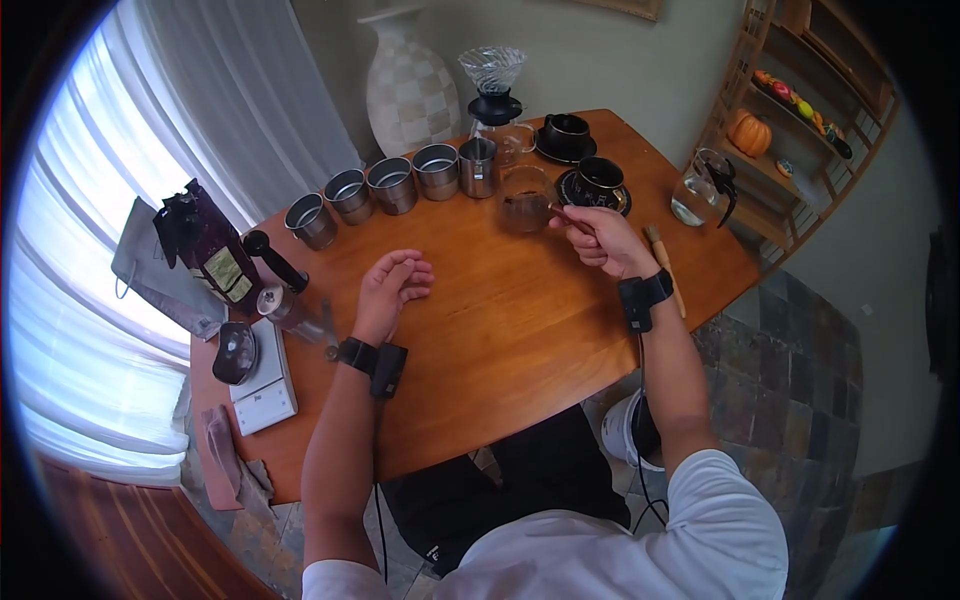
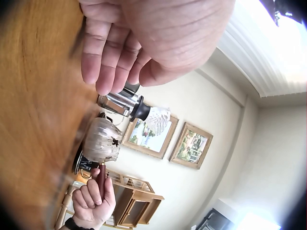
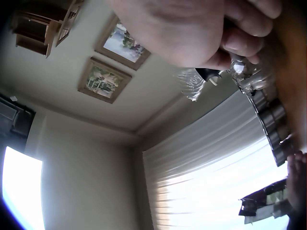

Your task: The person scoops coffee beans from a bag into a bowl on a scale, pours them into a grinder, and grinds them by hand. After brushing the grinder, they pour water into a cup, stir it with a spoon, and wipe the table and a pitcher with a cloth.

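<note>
My right hand [image 1: 605, 243] grips the reddish-brown handle [image 2: 101, 178] of a clear, round glass pot [image 1: 526, 212], its fingers curled round it. Some dark bits show inside the glass, and in the head view the pot stands out just before the metal cups. Over the middle left of the wooden table [image 1: 470, 330], my left hand [image 1: 392, 285] hovers with loosely bent fingers and nothing in them. In the left wrist view those fingers [image 2: 114, 57] hang relaxed. A black cup [image 1: 600, 178] on a saucer is close beyond the right hand.
Several metal cups [image 1: 392, 186] line the back edge, beside a glass dripper [image 1: 493, 72] on a server. A glass kettle [image 1: 695, 195] with water and a brush [image 1: 664, 270] are at right. At left are a white scale [image 1: 265, 385], a dark bag [image 1: 215, 255] and a glass jar [image 1: 290, 310].
</note>
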Motion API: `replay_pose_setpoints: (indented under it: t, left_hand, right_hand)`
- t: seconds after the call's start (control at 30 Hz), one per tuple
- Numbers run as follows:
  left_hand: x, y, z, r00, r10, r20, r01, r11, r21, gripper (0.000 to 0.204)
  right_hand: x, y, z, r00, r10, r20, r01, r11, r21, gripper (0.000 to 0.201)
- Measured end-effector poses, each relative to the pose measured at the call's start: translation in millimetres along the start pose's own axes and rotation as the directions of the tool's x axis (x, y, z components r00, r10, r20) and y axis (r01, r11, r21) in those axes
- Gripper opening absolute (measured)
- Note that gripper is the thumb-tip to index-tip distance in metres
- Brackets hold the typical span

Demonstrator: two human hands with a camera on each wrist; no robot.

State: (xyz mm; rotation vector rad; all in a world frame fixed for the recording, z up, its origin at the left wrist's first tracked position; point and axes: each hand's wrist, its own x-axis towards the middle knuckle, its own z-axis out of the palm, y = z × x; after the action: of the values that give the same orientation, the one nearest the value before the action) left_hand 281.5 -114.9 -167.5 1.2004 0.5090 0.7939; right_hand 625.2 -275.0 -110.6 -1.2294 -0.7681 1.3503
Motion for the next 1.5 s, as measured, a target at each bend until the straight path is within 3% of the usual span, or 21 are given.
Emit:
replay_pose_setpoints:
  t: [0.2, 0.3, 0.37, 0.6, 0.77, 1.0, 1.17, 1.5]
  left_hand:
    - [0.5, -3.1, -1.6, 1.0, 0.016, 0.018, -0.016, 1.0, -0.005, 0.022]
    - [-0.7, -2.1, -0.4, 1.0, 0.013, 0.006, -0.013, 1.0, 0.008, 0.022]
    - [-0.6, -2.1, -0.3, 1.0, 0.013, 0.005, -0.013, 1.0, 0.011, 0.023]
    - [-1.0, -1.8, 0.9, 1.0, 0.014, 0.001, -0.014, 1.0, 0.005, 0.023]
    - [-0.7, -1.2, 1.1, 1.0, 0.008, 0.007, -0.008, 1.0, 0.0, 0.023]
    - [-1.9, -1.2, 1.2, 1.0, 0.018, 0.008, -0.018, 1.0, 0.014, 0.023]
    - [-1.0, -1.4, 1.2, 1.0, 0.014, 0.004, -0.014, 1.0, 0.01, 0.022]
    - [-0.8, -0.4, 0.5, 1.0, 0.002, 0.0, -0.002, 1.0, 0.007, 0.023]
  right_hand:
    - [2.8, 1.3, 2.2, 0.996, -0.059, -0.061, 0.061, 0.998, 0.028, 0.032]
    - [1.7, -0.6, -9.5, 0.999, -0.013, -0.036, 0.012, 1.0, -0.013, 0.033]
    - [1.0, -1.8, -12.5, 0.997, 0.027, 0.068, -0.028, 0.999, 0.016, 0.033]
    - [2.7, -1.1, -5.1, 0.999, -0.021, 0.031, 0.02, 0.998, 0.053, 0.034]
    - [-0.1, -4.7, -14.6, 0.989, 0.083, 0.122, -0.083, 0.997, -0.006, 0.034]
    - [2.2, -3.1, -12.1, 0.994, 0.015, 0.111, -0.024, 0.996, 0.084, 0.036]
    - [0.5, -5.3, -17.1, 0.982, 0.089, 0.166, -0.091, 0.996, 0.004, 0.036]
    - [0.2, -1.0, 1.9, 0.992, 0.062, 0.107, -0.064, 0.998, 0.014, 0.037]
